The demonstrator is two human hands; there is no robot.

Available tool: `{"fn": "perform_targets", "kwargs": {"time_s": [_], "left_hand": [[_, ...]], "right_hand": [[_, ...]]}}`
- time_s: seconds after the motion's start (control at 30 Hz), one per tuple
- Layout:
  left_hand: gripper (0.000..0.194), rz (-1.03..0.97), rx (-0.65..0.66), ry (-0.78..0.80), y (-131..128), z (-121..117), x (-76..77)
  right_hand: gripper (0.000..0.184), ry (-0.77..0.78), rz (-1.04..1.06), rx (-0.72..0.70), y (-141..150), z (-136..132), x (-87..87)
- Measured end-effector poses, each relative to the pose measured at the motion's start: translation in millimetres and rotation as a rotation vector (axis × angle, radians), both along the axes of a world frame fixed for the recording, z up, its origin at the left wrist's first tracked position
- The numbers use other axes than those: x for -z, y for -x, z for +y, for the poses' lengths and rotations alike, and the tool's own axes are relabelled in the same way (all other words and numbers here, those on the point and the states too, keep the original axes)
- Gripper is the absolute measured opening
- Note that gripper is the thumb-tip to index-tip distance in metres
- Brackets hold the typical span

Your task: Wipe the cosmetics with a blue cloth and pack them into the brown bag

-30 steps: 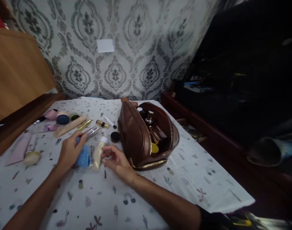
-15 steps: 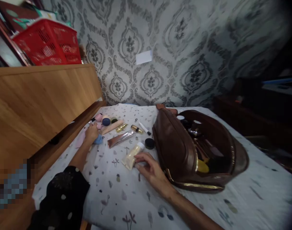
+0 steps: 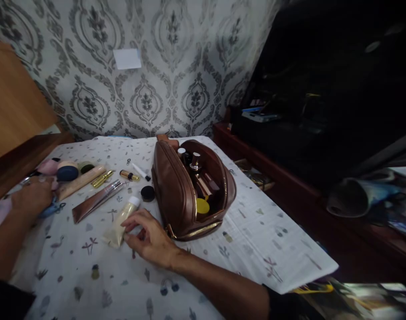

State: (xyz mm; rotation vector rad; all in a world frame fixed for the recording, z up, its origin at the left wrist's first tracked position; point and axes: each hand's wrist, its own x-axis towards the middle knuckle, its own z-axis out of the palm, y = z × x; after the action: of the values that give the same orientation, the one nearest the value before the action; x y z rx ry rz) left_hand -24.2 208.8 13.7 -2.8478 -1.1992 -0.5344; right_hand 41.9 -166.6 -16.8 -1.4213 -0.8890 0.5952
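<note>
My right hand (image 3: pixel 149 238) rests on the patterned cloth with its fingertips touching a cream tube (image 3: pixel 118 224) that has a white cap. My left hand (image 3: pixel 34 195) is at the left, closed over a blue puff (image 3: pixel 51 209) pressed to the cloth. Just right of my right hand stands an open brown leather cosmetic bag (image 3: pixel 179 191), with bottles and a yellow item inside. Between my hands lies a long bronze tube (image 3: pixel 96 201).
Cosmetics lie along the cloth's far left: a dark blue round sponge (image 3: pixel 67 173), a beige stick (image 3: pixel 81 181), gold lipsticks (image 3: pixel 129 175), a small black jar (image 3: pixel 147 193). A wooden headboard (image 3: pixel 9 111) stands left. Dark furniture and clutter fill the right side.
The camera swung left and back again. My left hand carried the blue puff out to the far left of the cloth. My right hand stayed on the cream tube.
</note>
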Motion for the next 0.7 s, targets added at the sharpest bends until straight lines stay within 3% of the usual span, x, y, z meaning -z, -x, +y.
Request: {"fn": "perform_targets", "kwargs": {"time_s": [0.1,0.23,0.4,0.53,0.7], "left_hand": [[0.042,0.110,-0.109,-0.082,2.2,-10.4,-5.5],[0.046,0.154,-0.126,-0.111,9.4,-40.9,-23.1],[0.036,0.211,0.090,-0.197,25.2,-96.3,-44.1],[0.031,0.239,0.165,-0.206,34.1,-147.5,-55.7],[0.023,0.095,0.472,-0.020,41.1,-209.8,-68.5]], "right_hand": [[0.017,-0.008,-0.003,0.012,-1.2,0.3,-0.4],[0.016,-0.035,-0.024,-0.001,-3.0,2.4,3.6],[0.018,-0.070,-0.038,-0.014,-4.1,4.9,7.4],[0.022,-0.104,0.000,-0.030,-3.4,7.8,6.6],[0.051,-0.105,0.071,-0.025,1.5,7.7,2.7]]}}
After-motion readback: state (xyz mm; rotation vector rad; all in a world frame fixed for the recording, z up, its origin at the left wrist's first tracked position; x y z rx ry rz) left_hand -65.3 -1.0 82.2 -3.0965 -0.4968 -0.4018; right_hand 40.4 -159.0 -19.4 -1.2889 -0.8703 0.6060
